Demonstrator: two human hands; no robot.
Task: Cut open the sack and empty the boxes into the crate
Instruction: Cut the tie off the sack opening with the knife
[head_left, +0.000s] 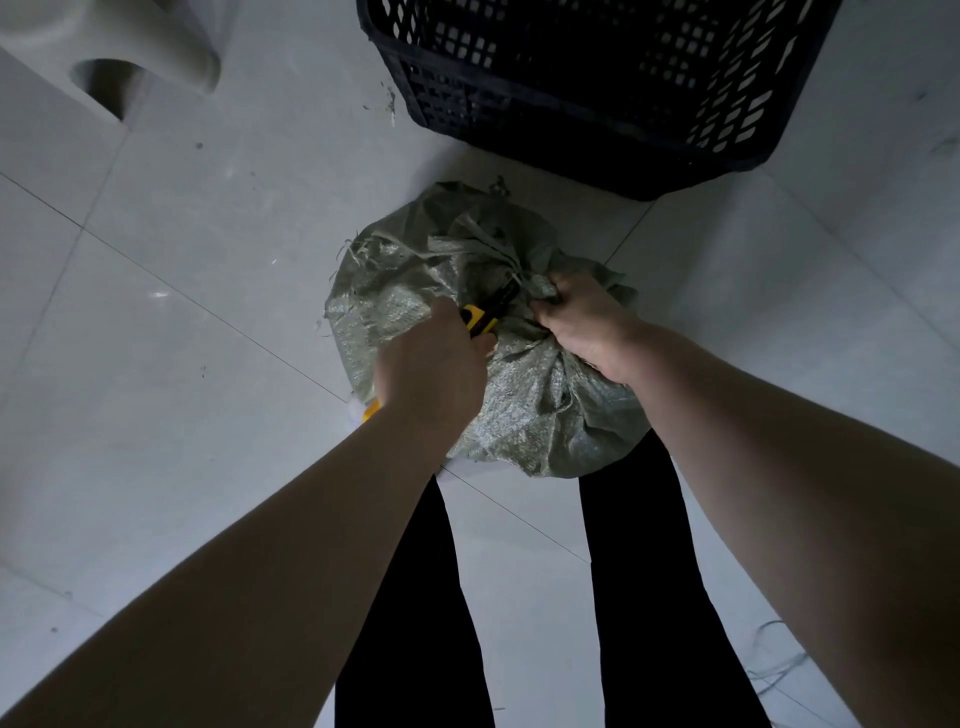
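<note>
Your right hand (582, 319) has its fingers bunched tight on the gathered neck of the sack (519, 410), and your left hand (431, 364) is closed round the yellow knife (480, 318), its dark tip at the tie; the sack sits on the floor (208, 270) just short of the crate (457, 104), on your side of it. The woven cloth looks soft, slack and somewhat slippery, probably bulky rather than heavy; hold the twisted neck, where the cloth is thickest, and cut away from those fingers.

sack (395, 306): grey-green woven | crate (597, 104): black lattice | cutter (480, 318): yellow-black
</note>
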